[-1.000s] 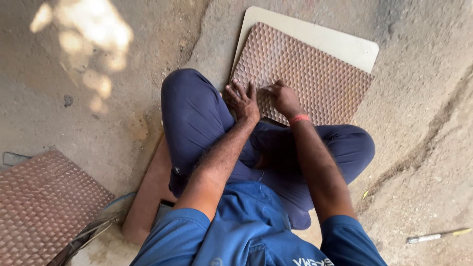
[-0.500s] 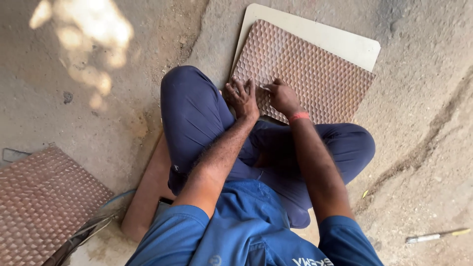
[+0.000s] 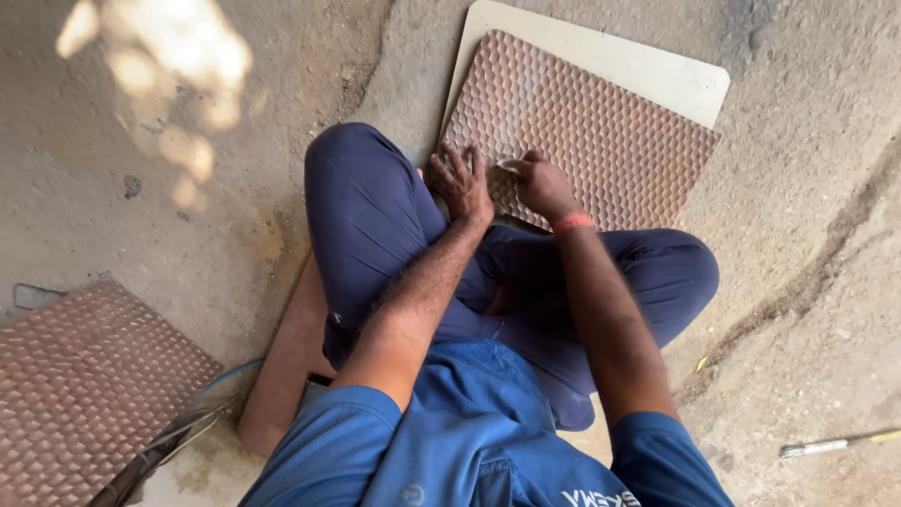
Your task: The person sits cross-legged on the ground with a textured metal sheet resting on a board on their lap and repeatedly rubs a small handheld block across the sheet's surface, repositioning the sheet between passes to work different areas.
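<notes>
1. The left hand [image 3: 460, 183] lies flat, fingers spread, on the near edge of the brown dimpled panel [image 3: 601, 141], pressing it down and gripping nothing.
2. The right hand [image 3: 542, 183] is curled nearly closed around a small pale object [image 3: 510, 165] that shows at its fingertips, pressed to the panel's surface just at 3 o'clock of the left hand. A red wristband [image 3: 572, 222] sits on that wrist.
3. The panel lies on a cream board [image 3: 657, 75] on the floor [image 3: 188, 235], at 12 o'clock of the person's crossed legs [image 3: 375, 225], its near edge touching the knees.
4. Judged from the pose, the step in hand is working the panel's surface by hand, rubbing or scraping near its lower left corner. The next move would call for steady downward pressure from the left hand while the right shifts its small tool to an untreated patch.
5. Further out: a second dimpled panel [image 3: 84, 385] lies at 8 o'clock, with a bundle of dark cables [image 3: 160, 451] beside it, a brown plank [image 3: 291, 366] under the left thigh, and a slim pen-like tool [image 3: 835, 444] at 4 o'clock.
6. Hard to make out: what the small pale object is, since the fingers cover most of it. The second panel is cut off by the left frame edge, the pen-like tool by the right edge, and the near edge of the first panel is hidden behind the hands and legs.
</notes>
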